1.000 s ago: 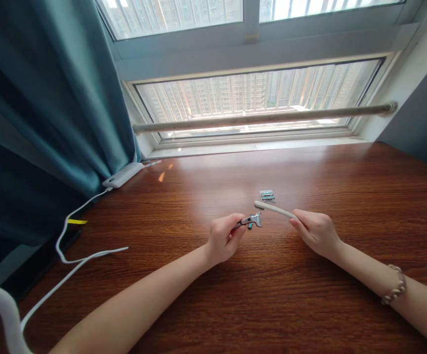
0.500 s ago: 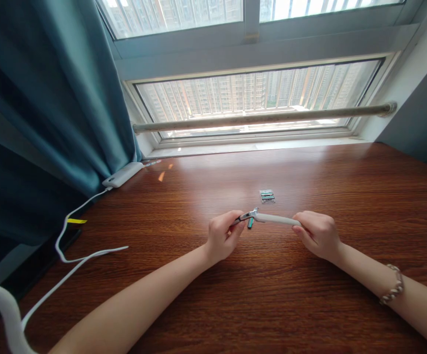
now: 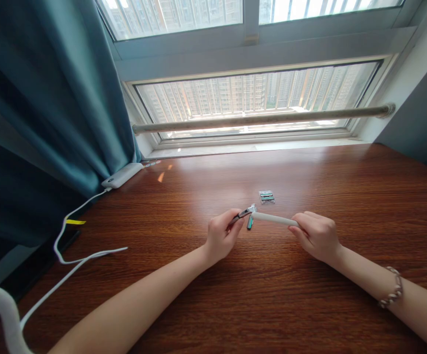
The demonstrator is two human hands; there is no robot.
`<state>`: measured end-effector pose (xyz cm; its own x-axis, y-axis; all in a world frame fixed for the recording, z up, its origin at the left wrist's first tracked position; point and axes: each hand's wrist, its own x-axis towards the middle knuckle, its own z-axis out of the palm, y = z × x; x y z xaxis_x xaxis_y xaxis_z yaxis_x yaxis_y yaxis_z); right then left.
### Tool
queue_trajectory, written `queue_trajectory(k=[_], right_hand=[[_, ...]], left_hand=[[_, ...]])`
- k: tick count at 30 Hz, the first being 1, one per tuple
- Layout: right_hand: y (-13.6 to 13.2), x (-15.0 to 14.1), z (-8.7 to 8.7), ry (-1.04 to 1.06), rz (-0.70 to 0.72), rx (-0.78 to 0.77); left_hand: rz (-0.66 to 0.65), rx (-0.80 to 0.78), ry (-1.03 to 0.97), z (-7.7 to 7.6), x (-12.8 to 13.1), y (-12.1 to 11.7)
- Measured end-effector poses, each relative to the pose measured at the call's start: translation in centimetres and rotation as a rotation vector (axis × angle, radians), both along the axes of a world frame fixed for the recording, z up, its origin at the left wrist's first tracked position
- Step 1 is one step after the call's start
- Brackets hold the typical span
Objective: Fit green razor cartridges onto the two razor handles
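Observation:
My left hand [image 3: 221,235] is closed around the dark handle of a razor [image 3: 243,213], its silvery head pointing right. In my right hand [image 3: 317,234] is the near end of a long white stick [image 3: 275,218], its kind not clear. The stick's far end meets the razor's head, and whether they touch or only overlap in view I cannot tell. Just below the razor's head, a loose green-and-black razor cartridge [image 3: 250,223] lies on the wooden table [image 3: 265,295]. Farther back rests a clear case [image 3: 267,197] with green-striped cartridges inside.
On the left, a white cable [image 3: 99,254] curls over the tabletop from a white power strip or box [image 3: 123,176] beside the blue curtain [image 3: 88,98]. A yellow strip [image 3: 76,222] sits at the left edge. Behind the table is a window with a rail [image 3: 258,118].
The razor's head and the white stick's far end have shifted slightly left, and the razor has turned a little. Both hands keep their grip, nearly in place.

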<state>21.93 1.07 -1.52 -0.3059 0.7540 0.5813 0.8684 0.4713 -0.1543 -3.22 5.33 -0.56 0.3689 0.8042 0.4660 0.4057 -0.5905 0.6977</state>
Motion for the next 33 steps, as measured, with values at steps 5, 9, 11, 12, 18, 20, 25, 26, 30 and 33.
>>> queue_trajectory(k=[5,9,11,12,18,20,25,26,30,33], right_hand=[[0.0,-0.2,-0.1,0.079,-0.099,-0.003],[0.1,-0.4,-0.1,0.172,0.037,-0.087],[0.1,-0.7,-0.2,0.14,0.113,-0.151],[0.0,-0.8,-0.2,0.114,0.134,-0.171],[-0.4,-1.2,-0.3,0.137,0.068,-0.149],[-0.4,-1.1,-0.3,0.189,0.07,-0.145],[-0.4,-1.1,-0.3,0.135,0.105,-0.204],[-0.3,-1.0,-0.4,0.133,0.083,-0.2],[-0.2,-0.8,-0.7,0.182,0.026,-0.126],[-0.1,-0.8,-0.6,0.133,0.082,-0.162]], left_hand=[[0.001,-0.17,-0.102,0.2,0.6,0.5],[-0.168,-0.366,-0.221,-0.1,0.8,0.3],[-0.258,-0.419,-0.244,-0.2,0.9,0.0],[-0.29,-0.432,-0.247,-0.3,1.0,-0.3],[-0.343,-0.514,-0.324,-0.3,1.3,-1.0],[-0.352,-0.545,-0.35,-0.4,1.3,-1.0],[-0.397,-0.595,-0.404,-0.5,1.4,-0.9],[-0.405,-0.609,-0.427,-0.5,1.4,-0.8],[-0.425,-0.649,-0.564,-0.5,1.5,-0.7],[-0.454,-0.67,-0.617,-0.4,1.6,-0.6]])
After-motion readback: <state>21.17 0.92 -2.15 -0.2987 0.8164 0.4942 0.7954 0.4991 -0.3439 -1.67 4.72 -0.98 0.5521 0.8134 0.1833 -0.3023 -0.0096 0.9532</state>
